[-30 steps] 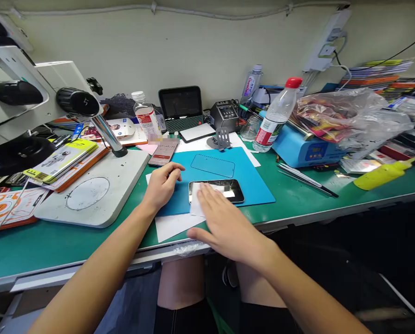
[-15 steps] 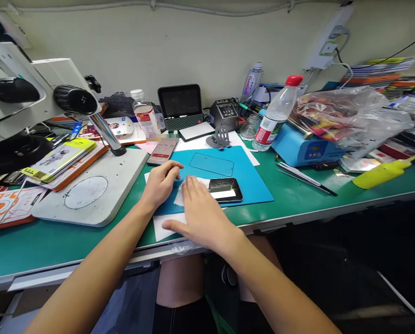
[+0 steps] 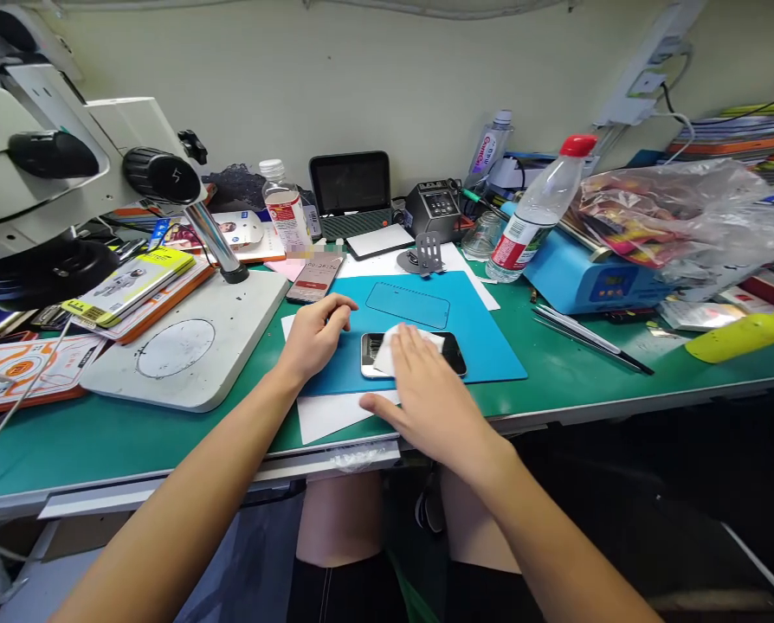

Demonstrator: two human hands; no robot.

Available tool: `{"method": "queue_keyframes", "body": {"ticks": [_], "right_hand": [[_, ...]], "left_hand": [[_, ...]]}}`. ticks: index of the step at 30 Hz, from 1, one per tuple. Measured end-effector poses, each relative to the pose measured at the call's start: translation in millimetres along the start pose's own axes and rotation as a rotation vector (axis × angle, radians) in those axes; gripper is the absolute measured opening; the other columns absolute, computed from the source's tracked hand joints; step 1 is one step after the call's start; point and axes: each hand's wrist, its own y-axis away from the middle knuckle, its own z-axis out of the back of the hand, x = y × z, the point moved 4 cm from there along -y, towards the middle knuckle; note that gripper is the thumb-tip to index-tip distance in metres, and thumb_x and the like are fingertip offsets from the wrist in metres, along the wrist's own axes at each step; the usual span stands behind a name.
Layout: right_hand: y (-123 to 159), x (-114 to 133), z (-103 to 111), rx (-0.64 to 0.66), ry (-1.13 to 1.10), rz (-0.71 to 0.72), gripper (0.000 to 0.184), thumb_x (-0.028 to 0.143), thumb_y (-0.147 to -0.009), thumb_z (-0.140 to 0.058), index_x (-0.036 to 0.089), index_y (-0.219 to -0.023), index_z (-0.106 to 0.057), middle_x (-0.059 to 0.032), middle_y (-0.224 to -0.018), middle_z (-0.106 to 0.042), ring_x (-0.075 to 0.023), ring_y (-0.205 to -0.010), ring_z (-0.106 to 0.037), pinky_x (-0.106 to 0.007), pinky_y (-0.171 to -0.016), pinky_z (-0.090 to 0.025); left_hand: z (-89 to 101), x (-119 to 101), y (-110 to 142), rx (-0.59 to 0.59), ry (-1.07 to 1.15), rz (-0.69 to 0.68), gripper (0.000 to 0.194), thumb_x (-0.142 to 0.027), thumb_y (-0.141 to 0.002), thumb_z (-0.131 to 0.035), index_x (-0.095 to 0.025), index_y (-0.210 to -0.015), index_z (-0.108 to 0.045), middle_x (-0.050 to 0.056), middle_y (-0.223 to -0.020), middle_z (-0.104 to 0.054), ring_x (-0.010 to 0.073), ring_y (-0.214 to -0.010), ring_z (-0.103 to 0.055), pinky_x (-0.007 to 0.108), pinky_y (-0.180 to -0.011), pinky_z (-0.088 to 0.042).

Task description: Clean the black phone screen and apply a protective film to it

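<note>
Right hand [image 3: 429, 398] here, open and flat, fingers together, thumb out, pressing a thin white wipe [image 3: 383, 359] onto a glossy black, rounded rectangular phone [image 3: 454, 353] with a pale rim. The left hand [image 3: 315, 337] curls loosely beside it; whether it grips anything, I can't tell. Fingers and wipe cover the phone's middle, and reflections streak its left end. It lies flat near the front edge of the flat blue mat [image 3: 491, 333], on the green tabletop [image 3: 569, 372].
</note>
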Motion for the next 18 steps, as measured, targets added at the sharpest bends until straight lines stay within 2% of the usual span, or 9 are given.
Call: {"method": "queue_keyframes", "body": {"ticks": [2, 4, 8, 11, 15, 18], "right_hand": [[-2, 11, 0, -0.006, -0.042, 0.063, 0.103, 0.076, -0.092, -0.032, -0.007, -0.153, -0.03, -0.0292, -0.161, -0.025, -0.0369, -0.153, -0.019, -0.053, -0.123, -0.024], [6, 8, 4, 0.005, -0.066, 0.132, 0.098, 0.074, -0.093, -0.032, -0.004, -0.153, -0.033, -0.0263, -0.161, -0.027, -0.0344, -0.153, -0.021, -0.052, -0.124, -0.025], [34, -22, 12, 0.039, -0.034, 0.169, 0.089, 0.071, -0.096, -0.03, 0.003, -0.154, -0.035, -0.0201, -0.163, -0.029, -0.0305, -0.152, -0.025, -0.05, -0.123, -0.029], [39, -33, 12, 0.011, 0.01, 0.119, 0.091, 0.071, -0.096, -0.027, 0.001, -0.155, -0.032, -0.0219, -0.163, -0.026, -0.0318, -0.152, -0.024, -0.052, -0.122, -0.028], [14, -3, 1, -0.012, 0.005, 0.027, 0.105, 0.077, -0.091, -0.029, -0.008, -0.152, -0.031, -0.0294, -0.161, -0.025, -0.038, -0.152, -0.021, -0.053, -0.123, -0.025], [-4, 21, -5, -0.029, -0.058, 0.065, 0.11, 0.081, -0.088, -0.032, -0.008, -0.152, -0.031, -0.0302, -0.16, -0.026, -0.0383, -0.152, -0.021, -0.052, -0.124, -0.024]], "left_hand": [[-0.1, 1, 2, 0.0, -0.003, 0.006, 0.026, -0.032, -0.094, -0.046, -0.02, -0.093, -0.068, 0.0, -0.07, -0.064, 0.0161, -0.064, -0.056, 0.027, -0.061, -0.043], [-0.1, 2, 3, 0.0, 0.001, 0.007, 0.026, -0.032, -0.094, -0.046, -0.02, -0.093, -0.069, -0.001, -0.07, -0.063, 0.0156, -0.063, -0.055, 0.027, -0.061, -0.042], [-0.4, 0, 3, 0.002, 0.003, 0.004, 0.025, -0.03, -0.093, -0.046, -0.02, -0.091, -0.068, 0.0, -0.07, -0.063, 0.0157, -0.064, -0.056, 0.027, -0.061, -0.042], [-1.1, -1, -1, 0.004, 0.005, 0.002, 0.024, -0.03, -0.093, -0.046, -0.02, -0.09, -0.068, 0.0, -0.071, -0.064, 0.0164, -0.066, -0.057, 0.027, -0.061, -0.042], [-1.9, -1, -2, 0.01, -0.008, -0.009, 0.025, -0.031, -0.093, -0.046, -0.02, -0.091, -0.068, 0.0, -0.071, -0.064, 0.0167, -0.067, -0.058, 0.027, -0.062, -0.043], [-1.5, 2, 1, 0.007, 0.004, 0.006, 0.024, -0.032, -0.093, -0.046, -0.02, -0.091, -0.067, -0.001, -0.07, -0.062, 0.016, -0.064, -0.056, 0.027, -0.062, -0.042]]}}
